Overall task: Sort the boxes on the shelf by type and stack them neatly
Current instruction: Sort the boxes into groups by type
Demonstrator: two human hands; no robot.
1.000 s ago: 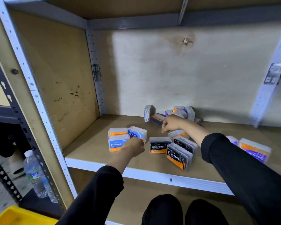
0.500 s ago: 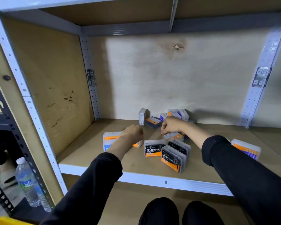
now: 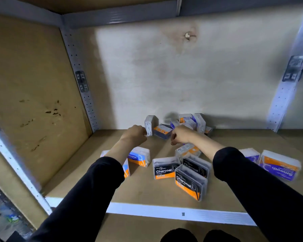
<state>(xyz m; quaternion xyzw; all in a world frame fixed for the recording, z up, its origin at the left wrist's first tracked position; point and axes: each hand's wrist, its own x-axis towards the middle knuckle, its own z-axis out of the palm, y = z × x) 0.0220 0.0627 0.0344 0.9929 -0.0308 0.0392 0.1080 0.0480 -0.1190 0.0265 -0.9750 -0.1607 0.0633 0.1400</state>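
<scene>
L hand [image 3: 136, 133] curled, touching upright white floss box [image 3: 150, 124] at shelf [image 3: 164, 194] back, grip unclear | R hand [image 3: 181, 135] fisted nr back pile [image 3: 191, 122], holding what: cannot tell | box stands on end, long axis vertical, broad face to right | tip: grip narrow sides, carry to Round box [image 3: 138, 157], lay flat, labels same way

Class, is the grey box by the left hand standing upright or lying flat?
Upright: the grey box stands on end, taller than wide, beside the left hand.
</scene>
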